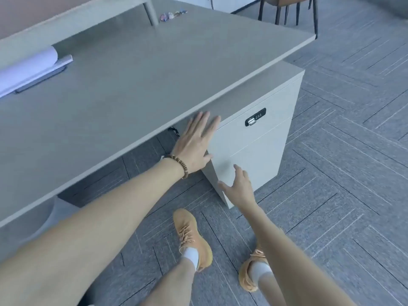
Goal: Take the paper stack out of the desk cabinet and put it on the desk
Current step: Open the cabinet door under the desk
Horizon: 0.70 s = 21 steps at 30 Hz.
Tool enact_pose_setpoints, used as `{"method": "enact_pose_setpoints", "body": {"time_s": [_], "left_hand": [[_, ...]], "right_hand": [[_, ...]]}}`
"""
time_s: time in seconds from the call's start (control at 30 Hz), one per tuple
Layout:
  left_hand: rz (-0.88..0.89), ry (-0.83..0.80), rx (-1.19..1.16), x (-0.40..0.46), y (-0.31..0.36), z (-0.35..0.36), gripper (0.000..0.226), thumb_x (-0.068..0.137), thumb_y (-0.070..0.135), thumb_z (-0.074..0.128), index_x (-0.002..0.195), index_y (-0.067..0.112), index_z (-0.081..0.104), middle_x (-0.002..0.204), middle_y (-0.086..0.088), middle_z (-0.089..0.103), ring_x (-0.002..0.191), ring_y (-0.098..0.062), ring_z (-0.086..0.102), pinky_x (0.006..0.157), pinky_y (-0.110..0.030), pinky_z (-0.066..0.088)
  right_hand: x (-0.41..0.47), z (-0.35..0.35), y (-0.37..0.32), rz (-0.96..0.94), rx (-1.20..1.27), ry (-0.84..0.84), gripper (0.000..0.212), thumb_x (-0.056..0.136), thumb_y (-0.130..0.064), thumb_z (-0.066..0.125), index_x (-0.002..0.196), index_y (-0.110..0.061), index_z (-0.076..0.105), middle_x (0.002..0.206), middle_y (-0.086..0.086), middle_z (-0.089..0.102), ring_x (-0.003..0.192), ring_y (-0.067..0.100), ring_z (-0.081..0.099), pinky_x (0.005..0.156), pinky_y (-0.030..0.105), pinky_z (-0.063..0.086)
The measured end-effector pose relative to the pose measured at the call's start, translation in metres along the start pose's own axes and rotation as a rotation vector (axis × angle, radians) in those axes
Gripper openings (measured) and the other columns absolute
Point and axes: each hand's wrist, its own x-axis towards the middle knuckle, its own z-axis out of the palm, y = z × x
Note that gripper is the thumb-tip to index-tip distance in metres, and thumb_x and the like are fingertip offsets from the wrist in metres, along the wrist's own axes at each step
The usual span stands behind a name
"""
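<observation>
A white desk cabinet (258,149) stands under the right end of the grey desk (136,85), its drawers closed and a black combination lock (255,117) near its top. My left hand (194,143), with a bead bracelet on the wrist, lies flat with fingers spread against the cabinet's upper left front corner, just under the desk edge. My right hand (237,186) is open, fingers apart, at the lower drawer front near the cabinet's bottom left corner. Neither hand holds anything. No paper stack shows; the cabinet's inside is hidden.
A rolled white sheet (26,67) lies on a dark flat device (46,76) at the desk's left. Small colourful items (173,14) sit at the back by a shelf leg (151,11). Chair legs (287,12) stand beyond. My orange shoes (192,237) are on grey carpet.
</observation>
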Motion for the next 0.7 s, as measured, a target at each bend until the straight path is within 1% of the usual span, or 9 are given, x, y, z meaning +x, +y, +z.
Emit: {"method": "enact_pose_setpoints", "body": {"time_s": [0.07,0.13,0.23,0.3,0.4,0.47,0.53,0.6,0.7], "left_hand": [[0.011,0.016,0.014,0.009,-0.004,0.003,0.104,0.078,0.029,0.076,0.158,0.015,0.012,0.164,-0.018,0.011,0.153,-0.036,0.009,0.125,-0.046,0.008],[0.017,0.036,0.038,0.014,-0.007,0.008,0.106,0.074,0.03,0.079,0.157,0.017,0.015,0.164,-0.015,0.015,0.153,-0.034,0.012,0.125,-0.046,0.011],[0.025,0.079,0.042,0.018,-0.01,0.017,0.108,0.07,0.031,0.083,0.156,0.018,0.018,0.163,-0.013,0.021,0.152,-0.031,0.017,0.125,-0.045,0.012],[0.026,0.112,0.034,0.018,-0.01,0.019,0.11,0.068,0.031,0.085,0.156,0.018,0.02,0.163,-0.013,0.023,0.152,-0.031,0.018,0.124,-0.044,0.012],[0.024,0.136,0.017,0.018,-0.01,0.021,0.11,0.067,0.03,0.087,0.155,0.018,0.022,0.162,-0.013,0.024,0.151,-0.031,0.019,0.124,-0.043,0.01],[0.022,0.148,0.015,0.018,-0.011,0.021,0.111,0.066,0.029,0.087,0.155,0.018,0.023,0.162,-0.012,0.025,0.151,-0.031,0.019,0.123,-0.042,0.01],[0.018,0.159,0.013,0.018,-0.01,0.022,0.112,0.065,0.03,0.088,0.155,0.018,0.023,0.162,-0.012,0.025,0.151,-0.031,0.019,0.123,-0.042,0.01],[0.017,0.156,0.019,0.018,-0.009,0.022,0.111,0.065,0.03,0.087,0.155,0.018,0.023,0.162,-0.012,0.026,0.151,-0.031,0.02,0.124,-0.043,0.011],[0.012,0.145,0.027,0.017,-0.008,0.021,0.11,0.067,0.032,0.086,0.155,0.018,0.022,0.162,-0.012,0.025,0.151,-0.031,0.019,0.124,-0.043,0.011]], "right_hand": [[0.009,0.007,0.004,0.015,0.031,0.03,0.091,0.088,-0.04,0.067,0.157,-0.012,0.016,0.157,0.011,0.029,0.144,0.03,0.035,0.109,0.04,0.038],[0.016,0.017,0.008,0.02,0.053,0.052,0.096,0.084,-0.038,0.07,0.157,-0.015,0.013,0.155,0.01,0.03,0.143,0.028,0.035,0.109,0.04,0.04],[0.031,0.03,0.013,0.026,0.109,0.141,0.098,0.08,-0.034,0.074,0.155,-0.022,0.013,0.15,0.008,0.033,0.139,0.027,0.038,0.109,0.043,0.042],[0.037,0.037,0.012,0.037,0.14,0.194,0.104,0.076,-0.034,0.078,0.154,-0.025,0.01,0.15,0.006,0.03,0.138,0.028,0.038,0.109,0.046,0.042],[0.046,0.048,0.008,0.086,0.188,0.238,0.119,0.07,-0.04,0.083,0.155,-0.028,-0.001,0.158,0.008,0.017,0.144,0.029,0.03,0.116,0.047,0.034],[0.054,0.051,0.003,0.118,0.182,0.287,0.129,0.065,-0.044,0.085,0.155,-0.024,-0.004,0.162,0.011,0.008,0.15,0.029,0.017,0.122,0.046,0.024],[0.061,0.05,0.0,0.115,0.145,0.335,0.133,0.061,-0.047,0.086,0.155,-0.019,-0.003,0.164,0.014,0.003,0.152,0.03,0.009,0.124,0.045,0.017],[0.062,0.049,0.003,0.114,0.119,0.343,0.133,0.059,-0.047,0.083,0.156,-0.018,-0.003,0.164,0.014,0.003,0.152,0.032,0.01,0.124,0.044,0.015],[0.056,0.046,0.01,0.116,0.123,0.324,0.131,0.057,-0.044,0.079,0.157,-0.024,-0.003,0.165,0.008,0.004,0.15,0.031,0.015,0.123,0.042,0.016]]}}
